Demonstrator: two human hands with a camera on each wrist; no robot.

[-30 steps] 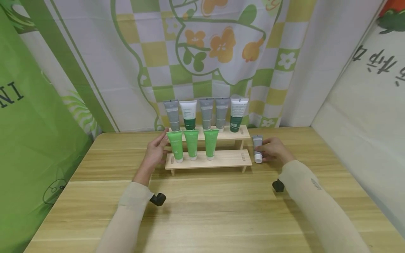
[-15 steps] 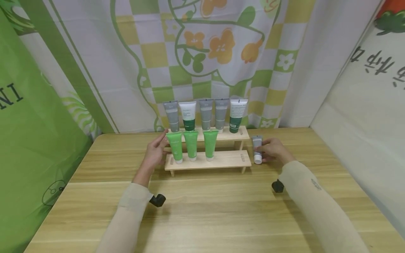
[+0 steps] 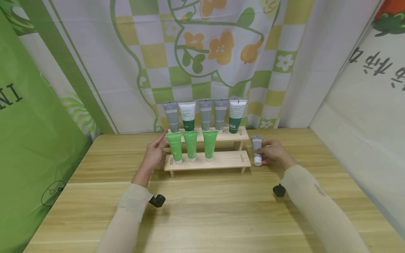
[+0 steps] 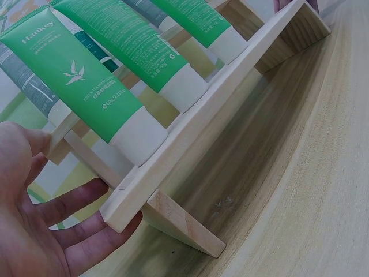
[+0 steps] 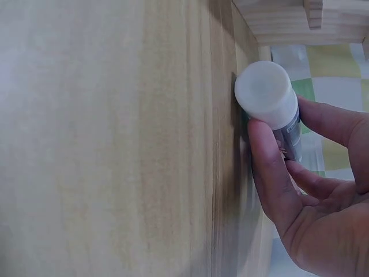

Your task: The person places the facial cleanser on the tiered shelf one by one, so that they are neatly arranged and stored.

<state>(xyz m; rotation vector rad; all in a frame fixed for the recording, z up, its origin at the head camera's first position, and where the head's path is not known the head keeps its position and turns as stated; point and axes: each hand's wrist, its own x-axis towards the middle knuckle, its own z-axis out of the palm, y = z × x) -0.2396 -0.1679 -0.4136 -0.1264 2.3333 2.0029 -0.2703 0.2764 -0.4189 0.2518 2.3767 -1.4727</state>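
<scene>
My right hand [image 3: 274,151] pinches a grey squeeze tube [image 3: 257,144] with a white cap [image 5: 264,92], just right of a two-tier wooden display stand [image 3: 226,161]. The tube's cap points towards me, low over the table. At the stand's left end, my left hand [image 3: 154,153] touches the wood with fairly straight fingers. In the left wrist view its thumb lies by the upper tier and its lower fingers [image 4: 104,242] reach under the lower board's end. Green tubes [image 3: 210,146] stand cap down on the lower tier, towards its left.
Grey tubes [image 3: 205,114] and white-and-green tubes [image 3: 237,117] line the upper tier. The stand sits towards the back of the wooden table [image 3: 215,218], before a patterned curtain [image 3: 202,84]. A green cloth [image 3: 34,147] hangs at the left and a white one [image 3: 370,116] at the right.
My right hand and forearm have shifted slightly towards me along with the grey tube. The left hand stays at the stand's end.
</scene>
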